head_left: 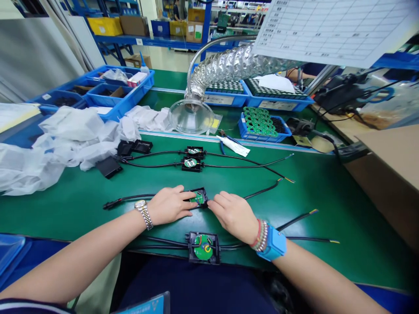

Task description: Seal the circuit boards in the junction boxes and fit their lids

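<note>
Left grip (172,205): your fingers apart, over board (198,199)
Right grip (234,216): at case's (204,192) right end; can't tell if clamped
Case: between your hands, on desk (327,192)

Single head-worn view, looking forward and down over the bench from close above

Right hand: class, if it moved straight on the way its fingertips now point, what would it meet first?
The right hand would first meet the right end of the open black case; its fingertips look already at that edge, though contact is hard to judge.
</note>
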